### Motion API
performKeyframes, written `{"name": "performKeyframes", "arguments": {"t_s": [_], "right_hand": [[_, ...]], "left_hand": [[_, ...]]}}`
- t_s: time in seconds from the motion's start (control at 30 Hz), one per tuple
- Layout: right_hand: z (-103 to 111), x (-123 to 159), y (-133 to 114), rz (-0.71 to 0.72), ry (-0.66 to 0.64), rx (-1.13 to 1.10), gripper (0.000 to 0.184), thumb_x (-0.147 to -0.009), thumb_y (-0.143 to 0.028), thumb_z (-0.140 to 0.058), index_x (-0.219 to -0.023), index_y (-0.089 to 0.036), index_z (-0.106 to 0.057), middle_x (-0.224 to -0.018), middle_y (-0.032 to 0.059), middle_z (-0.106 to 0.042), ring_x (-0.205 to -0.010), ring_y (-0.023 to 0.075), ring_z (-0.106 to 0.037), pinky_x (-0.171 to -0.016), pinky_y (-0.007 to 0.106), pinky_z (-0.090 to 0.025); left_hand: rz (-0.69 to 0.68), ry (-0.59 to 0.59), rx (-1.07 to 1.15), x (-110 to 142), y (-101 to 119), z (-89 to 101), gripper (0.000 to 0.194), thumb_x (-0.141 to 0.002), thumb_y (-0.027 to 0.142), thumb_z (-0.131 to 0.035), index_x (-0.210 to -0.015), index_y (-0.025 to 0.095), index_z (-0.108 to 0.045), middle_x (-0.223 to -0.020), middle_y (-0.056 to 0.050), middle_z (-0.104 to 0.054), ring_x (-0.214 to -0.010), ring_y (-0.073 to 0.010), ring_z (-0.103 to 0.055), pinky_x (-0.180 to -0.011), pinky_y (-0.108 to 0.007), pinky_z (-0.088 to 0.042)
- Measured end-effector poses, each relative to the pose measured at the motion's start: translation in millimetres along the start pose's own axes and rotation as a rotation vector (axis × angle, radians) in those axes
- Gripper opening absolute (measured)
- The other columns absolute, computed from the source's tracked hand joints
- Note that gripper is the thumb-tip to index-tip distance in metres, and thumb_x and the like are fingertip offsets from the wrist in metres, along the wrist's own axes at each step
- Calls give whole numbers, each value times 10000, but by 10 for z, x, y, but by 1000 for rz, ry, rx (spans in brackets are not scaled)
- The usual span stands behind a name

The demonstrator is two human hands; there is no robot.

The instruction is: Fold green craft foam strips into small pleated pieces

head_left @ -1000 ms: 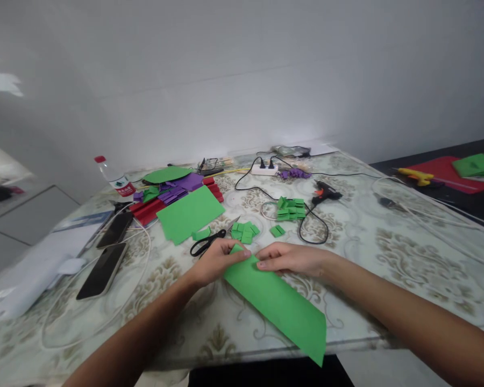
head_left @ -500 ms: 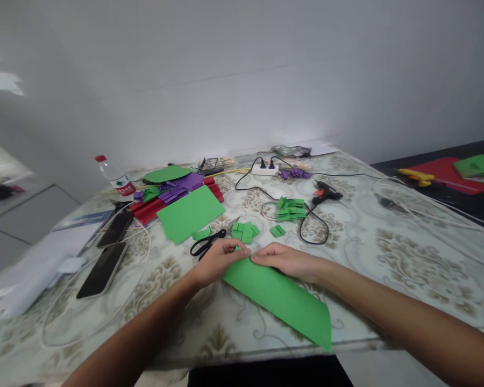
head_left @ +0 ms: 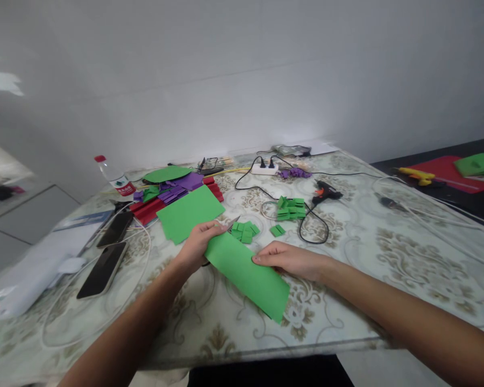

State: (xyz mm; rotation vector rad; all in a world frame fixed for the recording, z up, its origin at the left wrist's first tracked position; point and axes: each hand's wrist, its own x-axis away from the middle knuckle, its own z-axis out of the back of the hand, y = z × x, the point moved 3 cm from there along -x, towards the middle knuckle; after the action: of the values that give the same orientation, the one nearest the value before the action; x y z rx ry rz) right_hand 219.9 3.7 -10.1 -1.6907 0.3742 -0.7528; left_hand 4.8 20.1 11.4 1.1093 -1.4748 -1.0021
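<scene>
A long green paper strip [head_left: 246, 274] slants across the front of the table between my hands. My left hand [head_left: 199, 242] pinches its far left end, thumb on top. My right hand [head_left: 284, 259] grips the strip's right long edge near the middle, thumb on top and fingers underneath. Just beyond lie small folded green paper pieces [head_left: 245, 231] and a single one [head_left: 277, 230] to their right. Scissors [head_left: 233, 221] show only a blade tip and a bit of handle, the rest hidden behind my left hand and the strip.
Green sheets [head_left: 189, 212] lie left of centre beside red and purple paper. Farther left are two phones [head_left: 102, 270] and a water bottle [head_left: 116, 177]. A black glue gun [head_left: 326, 192], more folded green pieces [head_left: 291, 208] and a white power strip [head_left: 265, 169] with cords lie beyond my right hand.
My left hand has moved left and slightly away, drawing the green strip up and left with it. My right hand has stayed nearly in place and now holds farther down the strip's edge.
</scene>
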Motion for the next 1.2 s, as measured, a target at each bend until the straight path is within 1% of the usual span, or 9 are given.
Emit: {"name": "performKeyframes", "arguments": {"t_s": [0.1,0.23,0.37,0.5,0.57,0.67,0.87,1.1,1.2], "right_hand": [[2,9,-13,20,-53,33,476,-805,-555,-735,-620,-126,-641,-514,-53,-469,-484,63,-325,-471,217,-229],[-37,30,-9,-21,-202,-46,423,-822,-537,-726,-801,-115,-742,-601,-9,-629,-495,77,-506,-507,195,-399],[-88,74,-33,-54,-356,-71,462,-873,-536,-666,-882,-85,-769,-739,88,-745,-617,132,-679,-624,234,-527],[-96,101,-19,-102,-419,-57,437,-852,-525,-697,-899,-97,-771,-876,106,-767,-760,152,-727,-753,262,-559],[-82,89,8,-104,-392,-23,421,-804,-518,-751,-841,-99,-763,-788,61,-745,-708,128,-701,-715,232,-543],[-46,44,37,-58,-267,13,414,-752,-505,-802,-735,-98,-731,-628,-4,-667,-575,81,-610,-629,197,-495],[-38,-6,39,-34,-183,-67,441,-754,-532,-784,-823,-100,-731,-724,48,-722,-631,122,-666,-727,279,-545],[-43,-52,61,14,-69,-6,438,-717,-537,-804,-739,-128,-650,-680,-6,-643,-595,104,-609,-685,266,-516],[25,-72,25,85,53,102,407,-755,-519,-772,-717,-133,-648,-573,-51,-515,-515,74,-469,-533,216,-381]], "left_hand": [[-20,47,75,15,29,-17,305,-623,325,-854,-622,148,-606,-539,27,-560,-447,-88,-517,-438,-203,-401],[-76,152,169,-5,93,51,333,-600,290,-869,-619,160,-564,-536,50,-535,-447,-79,-508,-441,-199,-403],[-118,208,206,-47,121,136,327,-589,280,-869,-637,160,-569,-549,55,-539,-453,-77,-510,-445,-201,-404],[-108,195,154,-65,96,151,306,-607,298,-861,-644,151,-595,-543,44,-554,-454,-83,-515,-450,-205,-409],[-91,158,102,-63,64,127,308,-625,323,-857,-655,146,-606,-550,36,-572,-462,-86,-527,-459,-203,-414],[-58,71,-7,-40,-11,52,322,-655,376,-845,-686,141,-626,-559,31,-585,-456,-84,-517,-455,-198,-401],[-74,-166,-292,89,-151,-189,334,-720,444,-788,-706,146,-638,-601,32,-566,-515,-87,-492,-487,-196,-364],[-178,-215,-423,124,-188,-269,361,-772,472,-728,-693,136,-621,-634,30,-537,-581,-93,-461,-545,-208,-362],[-158,-210,-394,100,-195,-230,358,-770,484,-727,-739,142,-627,-609,39,-526,-555,-92,-444,-531,-211,-342]]}}
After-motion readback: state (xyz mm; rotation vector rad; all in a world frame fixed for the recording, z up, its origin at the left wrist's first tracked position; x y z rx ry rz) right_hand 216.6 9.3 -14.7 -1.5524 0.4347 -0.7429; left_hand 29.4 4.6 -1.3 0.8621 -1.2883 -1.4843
